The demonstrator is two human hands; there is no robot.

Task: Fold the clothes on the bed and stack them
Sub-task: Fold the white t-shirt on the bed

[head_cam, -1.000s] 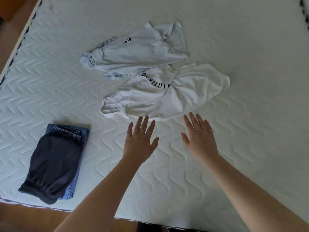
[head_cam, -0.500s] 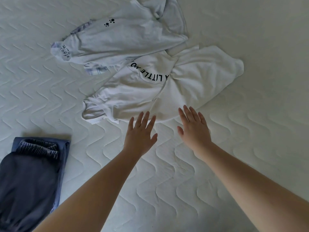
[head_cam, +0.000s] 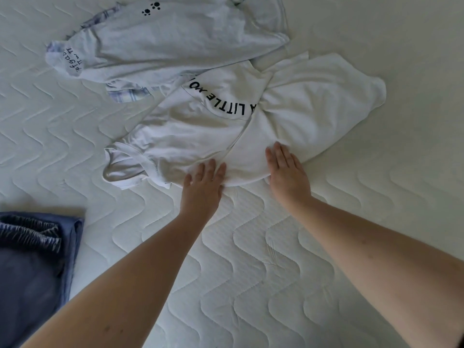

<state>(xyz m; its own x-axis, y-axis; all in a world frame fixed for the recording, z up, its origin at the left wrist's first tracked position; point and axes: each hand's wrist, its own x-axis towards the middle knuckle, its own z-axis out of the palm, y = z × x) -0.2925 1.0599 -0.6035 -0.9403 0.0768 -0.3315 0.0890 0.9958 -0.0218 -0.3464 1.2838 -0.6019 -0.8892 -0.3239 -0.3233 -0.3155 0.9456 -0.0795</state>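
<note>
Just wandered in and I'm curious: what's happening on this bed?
A person is folding laundry. Both hands, the left hand and the right hand, lie flat with straight fingers on the near edge of a crumpled white T-shirt with black lettering. A pale blue garment lies unfolded just beyond it, overlapping its far edge. Dark folded clothes are already stacked at the near left of the mattress.

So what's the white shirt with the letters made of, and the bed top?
White shirt: looks like soft cotton knit, matte; it crumples in loose folds. Mattress: seemingly padded quilted fabric, slight sheen; wavy stitched lines puff it up.
</note>
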